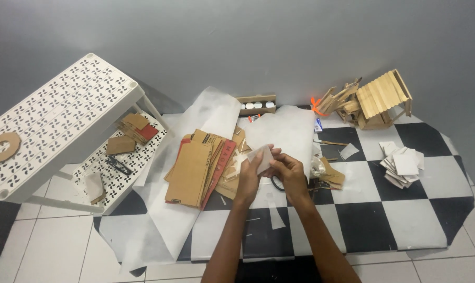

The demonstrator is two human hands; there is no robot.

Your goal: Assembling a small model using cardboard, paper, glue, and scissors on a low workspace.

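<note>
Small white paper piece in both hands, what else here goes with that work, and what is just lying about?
In hand:
small white paper piece, held by left hand and right hand
black scissors under the hands

Lying about:
flat brown cardboard stack
stack of white square cards
wooden stick house model
white perforated plastic shelf

The small white piece [262,157] pinched between the left hand [248,178] and right hand [290,175] looked like matt paper or thin card. The cardboard sheets [195,167] were brown and dull, the checkered mat [363,220] smooth, the perforated rack [59,115] white plastic, the stick house [381,97] bare wood.
</note>
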